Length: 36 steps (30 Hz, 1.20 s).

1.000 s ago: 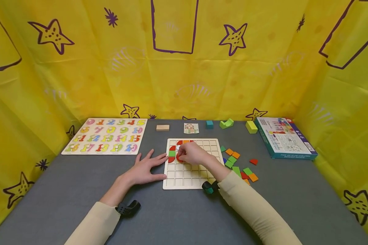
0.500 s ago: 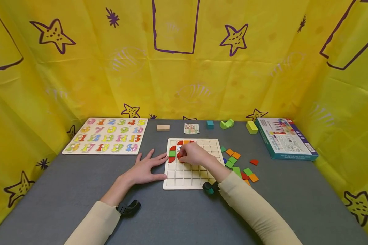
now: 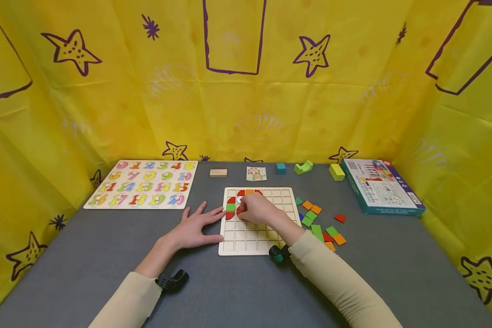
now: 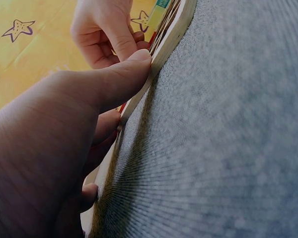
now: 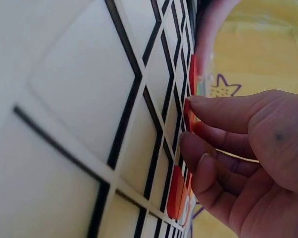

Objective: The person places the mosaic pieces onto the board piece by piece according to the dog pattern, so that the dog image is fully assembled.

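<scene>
2 hands [image 3: 257,208] meet gridded wooden board [image 3: 250,239], red quarter-round piece [image 3: 240,210].

number board [image 3: 143,184], numerals 1 to 20

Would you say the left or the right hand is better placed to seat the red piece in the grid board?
Right hand: its fingers already pinch the red piece over the grid board; the left hand lies flat against the board's edge.

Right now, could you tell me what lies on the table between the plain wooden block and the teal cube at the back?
In the head view, only a small pattern card lies between the wooden block and the teal cube.
</scene>
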Each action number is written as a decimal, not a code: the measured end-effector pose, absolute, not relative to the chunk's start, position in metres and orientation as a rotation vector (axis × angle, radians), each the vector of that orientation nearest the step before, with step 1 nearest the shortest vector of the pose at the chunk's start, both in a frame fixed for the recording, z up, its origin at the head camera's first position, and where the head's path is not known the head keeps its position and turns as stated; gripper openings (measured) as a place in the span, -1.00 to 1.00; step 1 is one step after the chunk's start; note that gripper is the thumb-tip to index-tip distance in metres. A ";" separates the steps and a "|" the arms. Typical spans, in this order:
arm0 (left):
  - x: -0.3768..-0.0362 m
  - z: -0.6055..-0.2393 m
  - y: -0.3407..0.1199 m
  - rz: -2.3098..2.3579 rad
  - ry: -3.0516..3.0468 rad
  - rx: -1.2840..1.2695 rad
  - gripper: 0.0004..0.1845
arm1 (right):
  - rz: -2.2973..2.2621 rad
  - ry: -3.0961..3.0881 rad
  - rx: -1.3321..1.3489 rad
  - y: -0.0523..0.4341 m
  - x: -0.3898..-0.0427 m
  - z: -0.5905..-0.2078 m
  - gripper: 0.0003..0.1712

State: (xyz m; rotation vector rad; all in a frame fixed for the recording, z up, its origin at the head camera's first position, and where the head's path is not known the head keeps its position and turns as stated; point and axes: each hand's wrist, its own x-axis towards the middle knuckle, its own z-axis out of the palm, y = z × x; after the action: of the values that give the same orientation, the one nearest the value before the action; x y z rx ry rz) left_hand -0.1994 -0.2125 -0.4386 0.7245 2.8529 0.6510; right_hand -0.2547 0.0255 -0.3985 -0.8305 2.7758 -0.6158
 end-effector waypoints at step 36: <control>-0.199 -0.439 -0.210 0.650 2.860 0.713 -0.09 | -0.974 2.696 -0.705 0.187 -0.261 -0.391 -0.66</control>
State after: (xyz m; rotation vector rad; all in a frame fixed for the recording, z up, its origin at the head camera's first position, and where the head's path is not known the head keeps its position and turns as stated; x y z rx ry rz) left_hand -0.1992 -0.2101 -0.4389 0.7126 2.8602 0.6499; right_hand -0.2610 0.1868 -0.3908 -0.7049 2.6957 -0.9741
